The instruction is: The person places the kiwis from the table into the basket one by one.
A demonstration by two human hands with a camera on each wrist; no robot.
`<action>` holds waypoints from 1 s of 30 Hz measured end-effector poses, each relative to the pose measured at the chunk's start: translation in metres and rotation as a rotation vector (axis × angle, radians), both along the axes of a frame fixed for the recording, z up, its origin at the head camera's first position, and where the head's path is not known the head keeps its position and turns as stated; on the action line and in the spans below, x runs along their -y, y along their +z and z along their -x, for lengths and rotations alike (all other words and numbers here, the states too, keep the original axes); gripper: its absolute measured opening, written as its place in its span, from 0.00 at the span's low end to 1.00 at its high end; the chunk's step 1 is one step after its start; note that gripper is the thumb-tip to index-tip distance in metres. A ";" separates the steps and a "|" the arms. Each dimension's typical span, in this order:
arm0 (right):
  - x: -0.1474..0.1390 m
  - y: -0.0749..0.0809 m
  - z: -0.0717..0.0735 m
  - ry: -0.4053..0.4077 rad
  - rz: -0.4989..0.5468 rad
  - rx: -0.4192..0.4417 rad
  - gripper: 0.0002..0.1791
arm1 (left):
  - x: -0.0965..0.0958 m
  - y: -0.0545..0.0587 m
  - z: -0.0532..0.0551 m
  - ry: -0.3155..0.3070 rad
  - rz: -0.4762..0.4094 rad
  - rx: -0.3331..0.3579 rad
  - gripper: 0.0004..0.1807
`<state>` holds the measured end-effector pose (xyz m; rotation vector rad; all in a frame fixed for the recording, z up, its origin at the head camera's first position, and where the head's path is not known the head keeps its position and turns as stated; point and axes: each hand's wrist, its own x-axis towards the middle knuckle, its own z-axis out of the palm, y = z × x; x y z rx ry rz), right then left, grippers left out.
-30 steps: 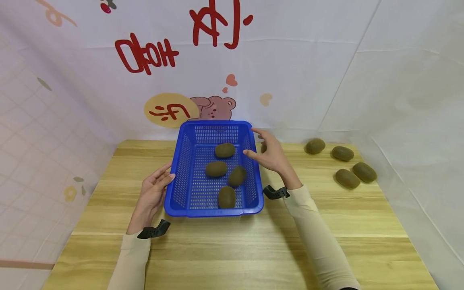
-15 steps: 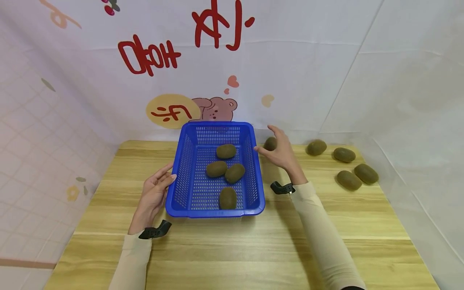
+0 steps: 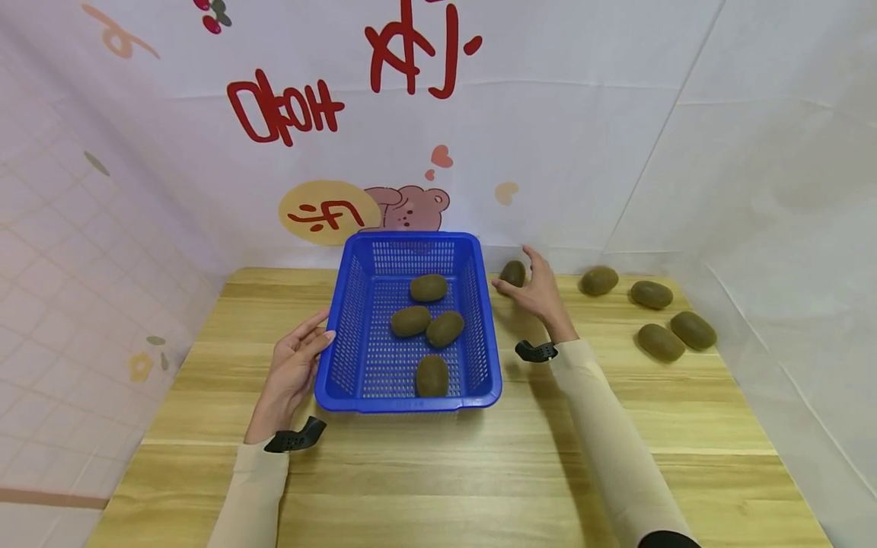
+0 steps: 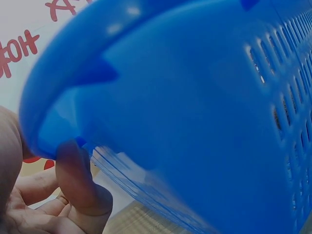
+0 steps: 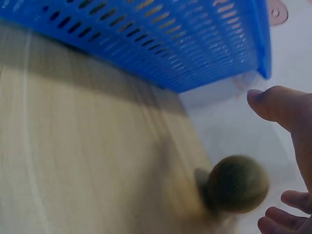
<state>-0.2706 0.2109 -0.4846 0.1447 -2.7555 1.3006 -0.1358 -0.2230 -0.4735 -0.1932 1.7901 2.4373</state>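
A blue plastic basket (image 3: 406, 405) with slotted walls holds several brown kiwis, one of them a kiwi (image 3: 432, 376) near its front wall. My left hand (image 3: 294, 365) grips the basket's left rim, thumb on the rim and a finger curled beneath it, as the left wrist view shows. To the right of the basket my right hand (image 3: 537, 293) is spread beside a single kiwi (image 3: 513, 272) on the table. In the right wrist view a gap separates that kiwi (image 5: 239, 184) from the thumb and fingertips.
Several more kiwis lie at the table's right back, among them a kiwi (image 3: 599, 280) near the wall. A printed white cloth (image 3: 562, 152) hangs behind the wooden table (image 3: 411, 479). Cloth also borders the left and right sides.
My right hand has moved right, from over the basket's right rim to beside the lone kiwi. One kiwi in the basket has rolled slightly left. The left hand keeps its grip.
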 end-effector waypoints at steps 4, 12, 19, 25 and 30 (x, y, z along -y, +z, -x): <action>-0.002 -0.012 0.005 -0.018 0.042 0.032 0.56 | 0.000 0.000 0.000 0.002 0.006 0.001 0.34; -0.002 -0.031 0.016 -0.073 0.021 0.036 0.49 | 0.000 0.000 0.000 0.004 0.006 0.003 0.34; -0.003 -0.035 0.016 -0.076 0.060 0.032 0.44 | 0.000 0.002 0.000 -0.004 0.002 0.000 0.34; -0.005 -0.034 0.015 -0.083 0.092 0.065 0.44 | -0.001 0.002 0.000 -0.001 0.006 0.001 0.33; -0.005 -0.032 0.012 -0.084 0.133 0.085 0.44 | 0.000 0.000 0.000 0.001 0.002 -0.008 0.34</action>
